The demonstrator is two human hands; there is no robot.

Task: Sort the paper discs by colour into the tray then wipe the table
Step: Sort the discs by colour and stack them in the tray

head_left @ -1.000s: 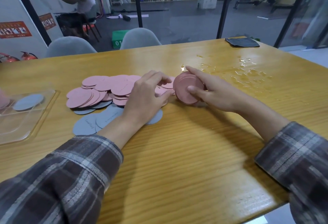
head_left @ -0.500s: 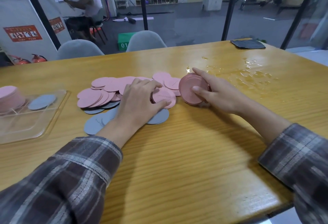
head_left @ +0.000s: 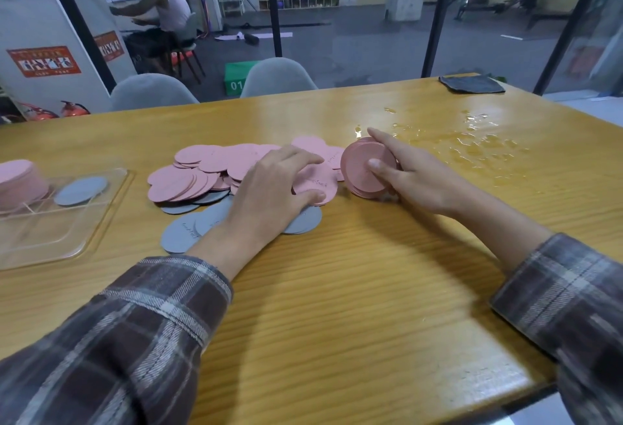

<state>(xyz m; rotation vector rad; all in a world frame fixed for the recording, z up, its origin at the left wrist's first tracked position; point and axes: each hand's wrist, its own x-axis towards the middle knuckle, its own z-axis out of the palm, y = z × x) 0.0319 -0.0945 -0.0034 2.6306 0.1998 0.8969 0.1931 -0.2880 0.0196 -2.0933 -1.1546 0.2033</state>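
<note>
Loose pink discs: a spread, overlapping heap on the table, left of centre; not yet sorted.
Loose grey discs: partly under the pink heap and the left wrist, on the near side; not yet sorted.
Held stack: gathered pink discs, stood on edge at the right end of the heap.
Right hand: grips the held stack, with the thumb on its near face and the forefinger along its far rim.
Top pink disc: lies on the heap, just left of the held stack.
Left hand: arched over the top pink disc, pinching it between the thumb at the near edge and the fingers at the far edge.
Tray: clear plastic, at the left edge of the table, well apart from the heap.
Tray contents: a pink pile in the far-left compartment; grey discs just right of it, count unclear.
Spill: a wet patch to the far right, just beyond the right hand; unwiped.
Cloth: dark, folded, at the far right edge; untouched.
Progress estimate: sorting is under way, with pink well ahead of grey; most discs remain on the table, and wiping has not begun.
</note>
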